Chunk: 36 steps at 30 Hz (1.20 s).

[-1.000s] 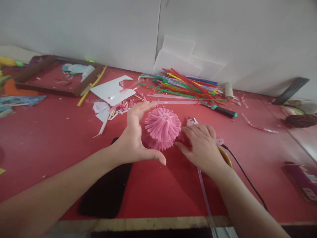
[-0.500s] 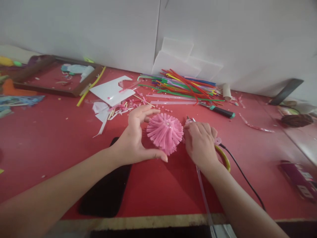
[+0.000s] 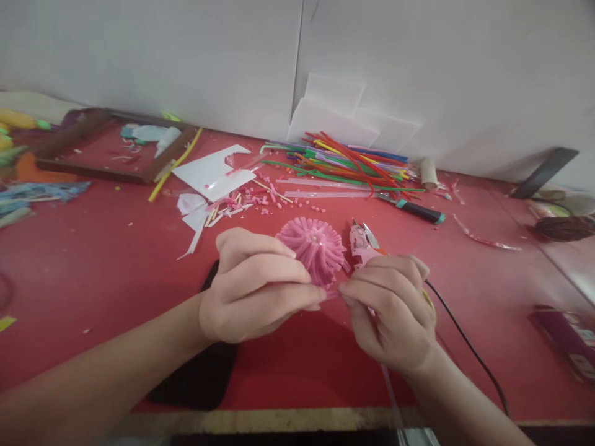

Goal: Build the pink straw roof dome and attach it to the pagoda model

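Note:
A round pink dome of fuzzy pipe-cleaner pieces [image 3: 312, 244] stands on the red table just beyond my hands. My left hand [image 3: 260, 285] is closed in a pinch on a short pink strip [image 3: 331, 295], in front of the dome. On the strip's other end, the thumb and fingers of my right hand [image 3: 393, 306] are pinched together. From below the right hand a pale translucent strip [image 3: 389, 390] runs down over the table's front edge. Behind that hand lies a pink glue gun [image 3: 360, 243] with a stained nozzle end, partly covered, beside a metal blade tip [image 3: 370, 235].
A dark phone [image 3: 199, 371] lies under my left forearm. Farther back are pink scraps [image 3: 264, 199], white paper [image 3: 214, 173], a pile of coloured pipe cleaners [image 3: 348, 161] and a utility knife [image 3: 418, 211]. A black cord [image 3: 469, 341] crosses the right side.
My left hand has gone from spread around the pink dome to a pinch in front of it. My right hand has drawn back toward me, and a pink strip now spans both hands.

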Motion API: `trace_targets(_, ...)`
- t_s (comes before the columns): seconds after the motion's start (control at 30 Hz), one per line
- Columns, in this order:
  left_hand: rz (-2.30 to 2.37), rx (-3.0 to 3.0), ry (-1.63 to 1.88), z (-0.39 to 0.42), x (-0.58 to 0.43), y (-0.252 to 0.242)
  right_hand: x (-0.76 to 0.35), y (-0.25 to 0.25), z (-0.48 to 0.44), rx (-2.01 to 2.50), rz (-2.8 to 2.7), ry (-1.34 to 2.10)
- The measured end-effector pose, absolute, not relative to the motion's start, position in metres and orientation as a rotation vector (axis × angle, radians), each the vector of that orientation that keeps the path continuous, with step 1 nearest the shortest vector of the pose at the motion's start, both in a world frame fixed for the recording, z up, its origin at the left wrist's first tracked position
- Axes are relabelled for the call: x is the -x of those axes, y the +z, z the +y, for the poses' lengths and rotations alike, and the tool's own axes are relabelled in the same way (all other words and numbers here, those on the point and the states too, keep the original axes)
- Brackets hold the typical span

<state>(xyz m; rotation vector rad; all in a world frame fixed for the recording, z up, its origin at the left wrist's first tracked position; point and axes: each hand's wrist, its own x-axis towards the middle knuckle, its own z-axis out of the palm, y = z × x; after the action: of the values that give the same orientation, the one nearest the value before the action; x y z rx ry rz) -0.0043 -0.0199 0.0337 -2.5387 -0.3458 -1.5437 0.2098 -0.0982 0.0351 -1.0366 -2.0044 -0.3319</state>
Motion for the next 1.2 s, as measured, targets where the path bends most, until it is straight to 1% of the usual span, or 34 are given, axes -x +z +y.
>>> trace_targets(0.23,-0.408,2.586,-1.493,-0.023,0.002,0.029,-0.204,0.038,-0.104,1.052,-2.022,-0.359)
trace_targets(0.53,-0.253,2.562,-1.440,-0.024,0.005,0.023,-0.199,0.044,-0.110,1.071,-1.993,-0.337)
trace_targets(0.63,-0.281,2.560,-1.456,-0.024,0.005,0.024,-0.201,0.043,-0.110,1.048,-2.022,-0.334)
trace_targets(0.77,-0.366,2.725,-1.547,-0.027,-0.001,0.030,-0.204,0.040,-0.110,0.988,-2.050,-0.350)
trace_targets(0.9,-0.378,2.982,-1.524,-0.026,-0.003,0.036,-0.206,0.038,-0.112,0.973,-2.074,-0.372)
trace_targets(1.2,-0.390,2.929,-1.527,-0.020,-0.001,0.034,-0.211,0.046,-0.108,0.978,-2.044,-0.278)
